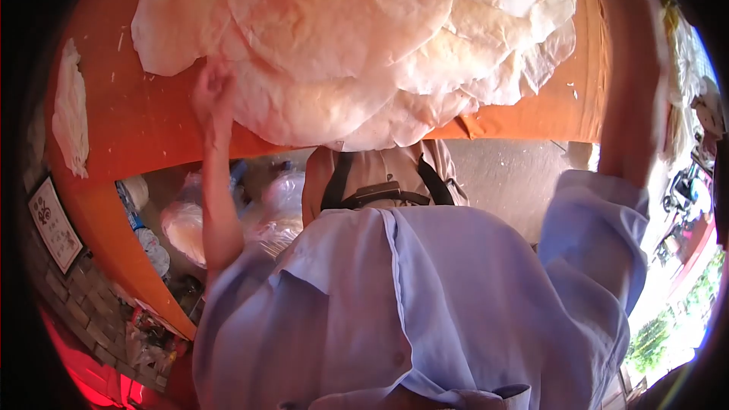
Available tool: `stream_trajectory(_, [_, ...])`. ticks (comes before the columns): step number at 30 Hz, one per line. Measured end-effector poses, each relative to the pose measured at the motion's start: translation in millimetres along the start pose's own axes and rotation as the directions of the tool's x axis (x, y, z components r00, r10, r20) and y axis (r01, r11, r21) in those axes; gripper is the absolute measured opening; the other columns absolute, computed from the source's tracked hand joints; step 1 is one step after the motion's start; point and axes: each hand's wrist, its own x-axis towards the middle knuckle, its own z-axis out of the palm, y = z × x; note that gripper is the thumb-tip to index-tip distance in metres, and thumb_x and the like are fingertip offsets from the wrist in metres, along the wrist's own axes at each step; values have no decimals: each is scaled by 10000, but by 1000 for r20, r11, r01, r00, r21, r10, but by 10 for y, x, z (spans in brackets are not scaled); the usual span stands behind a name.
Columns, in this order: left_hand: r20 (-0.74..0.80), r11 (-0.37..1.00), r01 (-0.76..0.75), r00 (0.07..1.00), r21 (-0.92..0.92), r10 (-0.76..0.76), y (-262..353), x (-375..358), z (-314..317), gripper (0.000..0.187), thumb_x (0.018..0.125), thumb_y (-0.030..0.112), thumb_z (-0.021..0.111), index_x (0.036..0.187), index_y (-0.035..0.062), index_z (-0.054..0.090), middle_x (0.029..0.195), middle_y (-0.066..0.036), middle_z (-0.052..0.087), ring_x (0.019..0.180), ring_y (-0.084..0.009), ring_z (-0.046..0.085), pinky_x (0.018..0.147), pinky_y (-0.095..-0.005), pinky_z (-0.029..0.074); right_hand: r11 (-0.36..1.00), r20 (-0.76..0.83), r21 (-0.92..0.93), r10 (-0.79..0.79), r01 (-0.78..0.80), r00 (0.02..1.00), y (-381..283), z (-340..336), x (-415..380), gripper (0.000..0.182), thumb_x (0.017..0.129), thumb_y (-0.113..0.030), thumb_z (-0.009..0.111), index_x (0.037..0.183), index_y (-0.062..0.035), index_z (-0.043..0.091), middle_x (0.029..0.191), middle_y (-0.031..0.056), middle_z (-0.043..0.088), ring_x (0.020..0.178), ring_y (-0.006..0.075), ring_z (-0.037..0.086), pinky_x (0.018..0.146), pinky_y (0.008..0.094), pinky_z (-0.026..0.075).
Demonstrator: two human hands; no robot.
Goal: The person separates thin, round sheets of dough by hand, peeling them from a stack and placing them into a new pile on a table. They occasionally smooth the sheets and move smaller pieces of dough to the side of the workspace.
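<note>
A heap of large, thin, round flatbreads (342, 15) lies overlapping across the orange-covered table in front of me. My left hand (215, 89) is at the left front edge of the heap. Its fingers are curled and slightly blurred, closed at the rim of a pale flatbread (178, 23). My right arm reaches up along the right side of the table, smeared by motion. The right hand lies beyond the top of the view, so what it holds is hidden.
The orange tablecloth (144, 121) hangs over the front edge. A folded pale sheet (72, 110) lies at the far left. Below are plastic-wrapped bundles (186, 220) and a framed sign (55, 225). A brown bag with black straps (387, 175) is between me and the table.
</note>
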Motion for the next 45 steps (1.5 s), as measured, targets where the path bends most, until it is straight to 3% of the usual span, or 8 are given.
stream_trajectory(9, [-215, 962, 273, 941, 23, -262, -184, -766, -278, 615, 841, 178, 716, 1329, -59, 426, 1067, -137, 573, 919, -178, 586, 809, -317, 530, 633, -307, 156, 760, -758, 572, 1368, 943, -2105, 377, 862, -270, 694, 1017, 62, 602, 816, 91, 664, 725, 117, 620, 605, 252, 510])
stream_trajectory(15, [44, 748, 412, 888, -520, -458, -89, -794, -251, 506, 879, 130, 670, 1281, -72, 439, 1021, -128, 575, 880, -201, 617, 813, -341, 558, 427, -322, 804, 898, -414, 301, 1415, 1501, -2353, 316, 890, -286, 667, 1037, -23, 569, 835, 76, 664, 668, 160, 640, 616, 274, 518])
stream_trajectory(21, [507, 572, 657, 750, -492, -425, -500, -447, -462, 229, 889, 182, 654, 1066, 50, 592, 835, 5, 592, 746, -112, 601, 532, -228, 451, 287, -139, 765, 948, -576, 288, 1413, 1602, -2176, 245, 875, -282, 672, 905, -45, 622, 700, 32, 615, 518, 99, 539, 466, 217, 395])
stream_trajectory(24, [300, 727, 622, 781, -291, -548, -293, -312, -372, 253, 879, 167, 647, 1106, 67, 595, 917, 5, 626, 798, -116, 616, 526, -241, 438, 611, -298, 580, 774, -538, 558, 1349, 1657, -2064, 247, 844, -255, 703, 892, -21, 643, 706, 21, 615, 521, 94, 526, 452, 223, 381])
stream_trajectory(27, [341, 606, 491, 871, -626, -354, 0, -322, -403, 445, 874, 129, 613, 1290, 7, 510, 1231, -85, 605, 1132, -229, 583, 928, -380, 497, 640, -427, 666, 749, -384, 508, 746, 1398, -1777, 139, 844, -145, 673, 877, -10, 668, 757, 36, 655, 580, 112, 592, 509, 234, 449])
stream_trajectory(34, [363, 593, 435, 899, -678, -245, 701, -362, -649, 394, 892, 147, 589, 1261, 17, 540, 1214, -98, 616, 1087, -230, 608, 926, -381, 506, 773, -600, 632, 529, -50, 600, -45, 500, -2163, 209, 852, -53, 595, 1046, 13, 636, 956, 117, 673, 855, 196, 660, 793, 305, 532])
stream_trajectory(36, [379, 742, 480, 868, -468, -322, 610, -313, -694, 338, 887, 119, 592, 1210, 20, 580, 1137, -94, 642, 1025, -199, 624, 877, -353, 516, 892, -796, 441, 440, -99, 416, -338, 259, -2125, 269, 875, -92, 581, 1109, 37, 611, 1049, 131, 660, 955, 209, 650, 852, 321, 521])
stream_trajectory(45, [273, 922, 373, 902, -100, -335, 29, -443, -480, 189, 897, 139, 612, 1003, -17, 602, 924, -41, 584, 856, -131, 591, 747, -329, 558, 778, -522, -620, -502, 97, 689, -899, -1200, -706, 408, 851, -90, 692, 1235, -28, 565, 1129, 105, 620, 1007, 197, 608, 821, 319, 542])
